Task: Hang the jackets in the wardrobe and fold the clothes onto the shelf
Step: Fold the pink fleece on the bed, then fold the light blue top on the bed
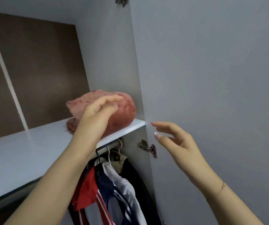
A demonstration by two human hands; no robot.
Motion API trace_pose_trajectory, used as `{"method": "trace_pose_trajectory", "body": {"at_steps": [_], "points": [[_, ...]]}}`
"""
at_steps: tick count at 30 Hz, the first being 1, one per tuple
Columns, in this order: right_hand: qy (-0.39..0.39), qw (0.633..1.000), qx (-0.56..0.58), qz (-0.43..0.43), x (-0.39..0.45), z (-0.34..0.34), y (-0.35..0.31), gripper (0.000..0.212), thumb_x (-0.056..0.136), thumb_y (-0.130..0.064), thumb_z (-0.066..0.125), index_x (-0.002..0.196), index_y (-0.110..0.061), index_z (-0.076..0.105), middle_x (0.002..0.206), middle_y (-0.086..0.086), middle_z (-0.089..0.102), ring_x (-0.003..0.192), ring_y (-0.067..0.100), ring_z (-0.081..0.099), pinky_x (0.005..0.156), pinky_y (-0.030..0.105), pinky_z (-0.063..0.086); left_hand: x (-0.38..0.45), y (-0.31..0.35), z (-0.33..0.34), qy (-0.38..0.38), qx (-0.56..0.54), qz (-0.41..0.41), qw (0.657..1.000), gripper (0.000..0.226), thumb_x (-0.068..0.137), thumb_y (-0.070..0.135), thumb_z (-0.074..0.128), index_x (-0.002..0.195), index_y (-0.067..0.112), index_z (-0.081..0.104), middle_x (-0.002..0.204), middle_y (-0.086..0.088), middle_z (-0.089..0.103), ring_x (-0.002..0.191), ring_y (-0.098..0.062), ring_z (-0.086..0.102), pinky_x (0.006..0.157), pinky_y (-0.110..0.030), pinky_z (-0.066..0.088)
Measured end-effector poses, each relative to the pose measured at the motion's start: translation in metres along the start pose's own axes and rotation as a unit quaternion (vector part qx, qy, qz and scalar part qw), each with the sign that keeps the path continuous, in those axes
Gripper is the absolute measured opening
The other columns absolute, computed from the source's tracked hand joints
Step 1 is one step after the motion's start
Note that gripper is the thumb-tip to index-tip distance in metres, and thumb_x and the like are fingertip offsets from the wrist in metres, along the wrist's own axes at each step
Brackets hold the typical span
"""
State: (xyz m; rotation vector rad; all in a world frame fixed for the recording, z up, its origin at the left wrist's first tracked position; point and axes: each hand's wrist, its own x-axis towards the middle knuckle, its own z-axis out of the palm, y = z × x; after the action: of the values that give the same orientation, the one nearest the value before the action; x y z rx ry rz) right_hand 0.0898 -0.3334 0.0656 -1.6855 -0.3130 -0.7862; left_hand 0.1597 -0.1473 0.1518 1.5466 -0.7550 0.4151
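Pink bundle (pixel 114 111) sits on our shelf (pixel 33 148); left hand (pixel 98 111) lies flat, seemingly touching it, right hand (pixel 176 140) loose, grasping nothing.

A: What is on the shelf (pixel 33 143)?
B: One pink folded cloth (pixel 122 109), at its right end.
A: And below it?
B: One rail (pixel 107 147), several jackets (pixel 114 184); I cannot count them. Two hinges (pixel 147 147) and two hands.

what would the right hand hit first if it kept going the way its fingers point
Probably the front right corner of the shelf: the right hand has its fingertips aimed up and left at it, just short of the edge. Depth is unclear, so it might reach the wardrobe door instead.
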Motion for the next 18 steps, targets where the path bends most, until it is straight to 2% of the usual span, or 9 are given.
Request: {"method": "trace_pose_trajectory", "body": {"at_steps": [2,4,6,8,11,15,18], "points": [[0.024,0.999,0.019,0.038,-0.036,-0.028,-0.010,0.031,0.092,0.001,0.055,0.095,-0.024,0.072,0.114,-0.017,0.069,0.104,-0.005,0.062,0.082,0.005,0.043,-0.028,0.004,0.030,-0.054,-0.057,0.008,0.997,0.033,0.093,0.008,0.056,0.100,0.035,0.074,0.116,0.017,0.069,0.113,0.006,0.059,0.093,-0.010,0.045],[0.054,0.996,0.007,0.067,-0.076,-0.059,-0.023,0.034,0.091,0.005,0.051,0.091,-0.022,0.072,0.115,-0.015,0.070,0.112,-0.003,0.060,0.085,0.006,0.044,-0.053,0.008,0.060,-0.100,-0.121,-0.012,0.987,0.030,0.090,0.008,0.057,0.109,0.027,0.072,0.121,0.011,0.068,0.119,-0.003,0.058,0.103,-0.028,0.044],[0.107,0.991,-0.002,0.085,-0.119,-0.091,-0.037,0.031,0.091,0.000,0.052,0.094,-0.024,0.072,0.117,-0.008,0.070,0.118,0.005,0.059,0.094,0.021,0.045,-0.078,0.013,0.093,-0.143,-0.184,-0.045,0.971,0.029,0.084,0.015,0.057,0.108,0.023,0.071,0.121,0.007,0.068,0.120,-0.009,0.059,0.105,-0.035,0.044],[0.173,0.979,-0.003,0.105,-0.162,-0.121,-0.050,0.023,0.090,-0.013,0.054,0.098,-0.024,0.073,0.117,-0.002,0.071,0.117,0.013,0.061,0.098,0.035,0.044,-0.107,0.019,0.127,-0.199,-0.222,-0.070,0.952,0.028,0.083,0.014,0.057,0.108,0.022,0.070,0.120,0.003,0.069,0.118,-0.013,0.062,0.103,-0.034,0.046],[0.251,0.958,-0.024,0.138,-0.227,-0.163,-0.067,0.026,0.088,-0.025,0.053,0.107,-0.024,0.071,0.118,0.001,0.070,0.115,0.018,0.063,0.098,0.039,0.045,-0.158,0.031,0.182,-0.304,-0.248,-0.087,0.916,0.025,0.090,0.008,0.057,0.111,0.017,0.068,0.112,-0.003,0.073,0.107,-0.021,0.068,0.094,-0.028,0.053],[0.342,0.921,-0.045,0.182,-0.328,-0.224,-0.095,0.027,0.092,-0.024,0.055,0.114,-0.025,0.070,0.118,0.003,0.070,0.112,0.021,0.065,0.095,0.038,0.047,-0.240,0.058,0.267,-0.433,-0.265,-0.128,0.852,0.026,0.097,0.006,0.052,0.113,0.019,0.068,0.110,-0.001,0.074,0.104,-0.018,0.069,0.092,-0.029,0.055],[0.425,0.881,-0.062,0.200,-0.412,-0.272,-0.129,0.027,0.096,-0.013,0.052,0.112,-0.024,0.072,0.114,0.005,0.072,0.107,0.022,0.067,0.090,0.035,0.047,-0.314,0.095,0.337,-0.507,-0.286,-0.165,0.796,0.028,0.097,0.005,0.049,0.114,0.017,0.068,0.111,-0.001,0.073,0.105,-0.019,0.069,0.092,-0.030,0.055]]}}
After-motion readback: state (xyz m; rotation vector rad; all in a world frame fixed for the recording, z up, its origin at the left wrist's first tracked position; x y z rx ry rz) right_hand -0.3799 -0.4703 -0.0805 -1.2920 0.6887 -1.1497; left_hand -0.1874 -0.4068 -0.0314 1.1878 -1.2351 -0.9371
